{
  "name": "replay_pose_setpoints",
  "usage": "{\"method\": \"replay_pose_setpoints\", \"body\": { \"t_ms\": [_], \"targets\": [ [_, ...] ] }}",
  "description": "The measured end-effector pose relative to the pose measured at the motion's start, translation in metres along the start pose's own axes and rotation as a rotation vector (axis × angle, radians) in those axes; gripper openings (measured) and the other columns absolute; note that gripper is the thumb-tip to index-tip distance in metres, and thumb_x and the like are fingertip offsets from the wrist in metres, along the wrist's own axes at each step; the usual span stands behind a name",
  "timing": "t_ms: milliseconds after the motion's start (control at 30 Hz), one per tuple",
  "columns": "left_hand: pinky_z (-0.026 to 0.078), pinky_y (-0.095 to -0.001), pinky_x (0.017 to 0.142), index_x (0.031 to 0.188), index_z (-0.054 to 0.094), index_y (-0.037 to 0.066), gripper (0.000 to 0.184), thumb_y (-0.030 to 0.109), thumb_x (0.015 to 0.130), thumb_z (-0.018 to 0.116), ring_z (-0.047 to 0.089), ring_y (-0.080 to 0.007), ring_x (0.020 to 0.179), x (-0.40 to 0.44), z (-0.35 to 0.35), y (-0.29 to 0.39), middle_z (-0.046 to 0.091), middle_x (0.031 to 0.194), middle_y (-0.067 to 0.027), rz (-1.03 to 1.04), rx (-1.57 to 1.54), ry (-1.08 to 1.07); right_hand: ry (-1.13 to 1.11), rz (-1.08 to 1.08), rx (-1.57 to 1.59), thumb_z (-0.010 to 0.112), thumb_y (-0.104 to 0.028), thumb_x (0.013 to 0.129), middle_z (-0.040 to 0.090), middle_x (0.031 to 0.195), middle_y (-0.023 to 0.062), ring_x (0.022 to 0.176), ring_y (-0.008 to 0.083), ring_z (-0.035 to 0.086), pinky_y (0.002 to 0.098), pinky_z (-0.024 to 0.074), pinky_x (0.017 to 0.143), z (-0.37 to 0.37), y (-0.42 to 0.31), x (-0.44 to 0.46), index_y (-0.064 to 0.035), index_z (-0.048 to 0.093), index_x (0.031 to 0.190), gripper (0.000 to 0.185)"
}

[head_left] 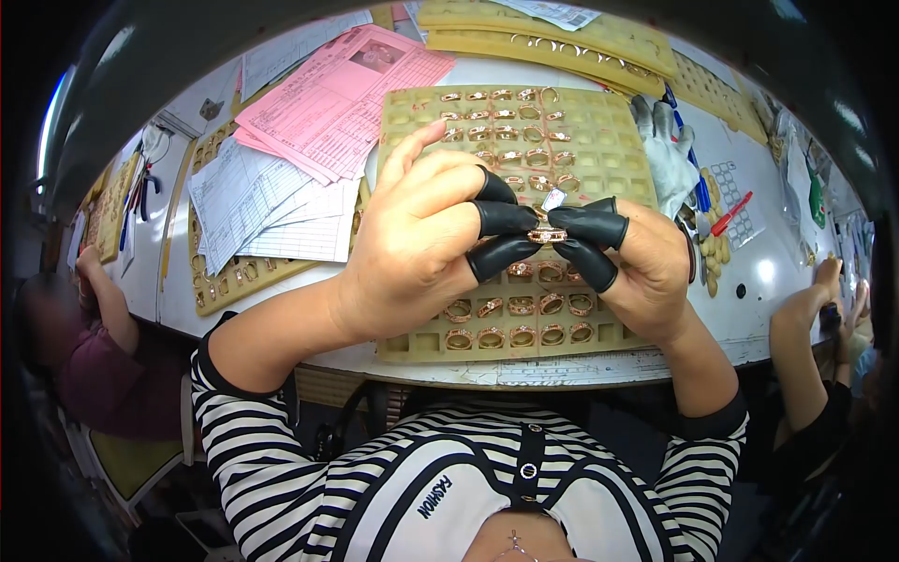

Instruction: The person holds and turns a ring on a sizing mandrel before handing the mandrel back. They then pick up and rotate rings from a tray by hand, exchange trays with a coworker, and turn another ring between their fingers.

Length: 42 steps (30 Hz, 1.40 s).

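My left hand (421, 225) and my right hand (637, 253) meet over a pale yellow ring tray (609, 155). Black rubber finger cots cover the thumb and some fingertips of each. Between the pinched fingertips is a rose-gold ring (546, 235) set with small clear stones, touched from both sides. A small whitish flat piece (553, 199) shows just above the fingers; what it is I cannot make out. Rows of similar rings (522, 305) stand in the tray's slots, both beyond and nearer than my hands. Part of the tray's middle is hidden by my fingers.
Pink printed forms (323, 103) and white sheets (262, 201) lie at left, partly over another tray. More yellow trays (562, 51) are stacked at the back. A grey-white glove (667, 155) and red pen (731, 214) lie at right. Other people sit on both sides.
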<state>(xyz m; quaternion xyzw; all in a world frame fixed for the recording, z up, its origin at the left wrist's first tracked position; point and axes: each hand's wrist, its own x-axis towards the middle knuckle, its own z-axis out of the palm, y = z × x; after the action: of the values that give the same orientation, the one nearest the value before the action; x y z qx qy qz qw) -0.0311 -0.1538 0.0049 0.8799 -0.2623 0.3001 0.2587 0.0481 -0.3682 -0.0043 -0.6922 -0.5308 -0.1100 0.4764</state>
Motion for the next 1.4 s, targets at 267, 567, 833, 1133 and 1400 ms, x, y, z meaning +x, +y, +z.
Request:
{"method": "replay_pose_setpoints", "body": {
  "t_ms": [267, 567, 833, 1133, 1400],
  "targets": [
    [0.037, -0.0533, 0.103, 0.087, 0.069, 0.008, 0.025, 0.018, 0.068, 0.081, 0.061, -0.0234, 0.088, 0.0012, -0.0012, 0.0006, 0.061, 0.085, -0.0031, 0.004, -0.008, -0.012, -0.023, 0.019, -0.017, 0.075, -0.003, 0.076, 0.061, 0.069, 0.0090, 0.057, 0.0230, 0.058, 0.0332, 0.0429, 0.049, 0.0001, 0.0004, -0.0005, -0.0024, 0.071, 0.097, 0.022],
    [0.037, -0.0522, 0.103, 0.090, 0.067, 0.008, 0.025, 0.018, 0.070, 0.079, 0.061, -0.0249, 0.094, -0.0002, -0.0012, -0.0003, 0.060, 0.089, -0.0044, -0.004, 0.028, -0.055, 0.025, -0.079, -0.119, 0.077, -0.005, 0.072, 0.063, 0.072, 0.0085, 0.058, 0.0232, 0.059, 0.0332, 0.0436, 0.051, -0.0005, 0.0037, 0.0005, -0.0032, 0.071, 0.097, 0.026],
    [0.039, -0.0541, 0.101, 0.088, 0.067, 0.007, 0.024, 0.018, 0.070, 0.080, 0.061, -0.0230, 0.086, -0.0008, 0.0045, -0.0012, 0.059, 0.083, -0.0031, 0.031, -0.002, -0.036, -0.004, 0.002, 0.037, 0.077, -0.005, 0.073, 0.063, 0.074, 0.0092, 0.060, 0.0237, 0.060, 0.0333, 0.0444, 0.052, -0.0009, -0.0003, -0.0008, -0.0032, 0.073, 0.097, 0.024],
    [0.040, -0.0537, 0.101, 0.081, 0.067, 0.008, 0.019, 0.015, 0.070, 0.081, 0.063, -0.0211, 0.082, -0.0014, 0.0035, -0.0011, 0.063, 0.084, -0.0034, 0.022, -0.019, 0.025, -0.004, 0.025, 0.067, 0.075, -0.003, 0.076, 0.066, 0.077, 0.0101, 0.063, 0.0226, 0.062, 0.0317, 0.0465, 0.054, -0.0007, 0.0004, -0.0004, -0.0024, 0.073, 0.098, 0.022],
    [0.041, -0.0521, 0.100, 0.082, 0.068, 0.007, 0.022, 0.017, 0.068, 0.081, 0.063, -0.0216, 0.078, -0.0006, 0.0016, -0.0007, 0.062, 0.081, -0.0040, 0.029, 0.000, 0.035, -0.017, 0.034, 0.059, 0.075, -0.002, 0.077, 0.066, 0.077, 0.0105, 0.063, 0.0226, 0.063, 0.0316, 0.0471, 0.054, -0.0011, -0.0001, 0.0007, -0.0013, 0.072, 0.097, 0.020]
  ]
}}
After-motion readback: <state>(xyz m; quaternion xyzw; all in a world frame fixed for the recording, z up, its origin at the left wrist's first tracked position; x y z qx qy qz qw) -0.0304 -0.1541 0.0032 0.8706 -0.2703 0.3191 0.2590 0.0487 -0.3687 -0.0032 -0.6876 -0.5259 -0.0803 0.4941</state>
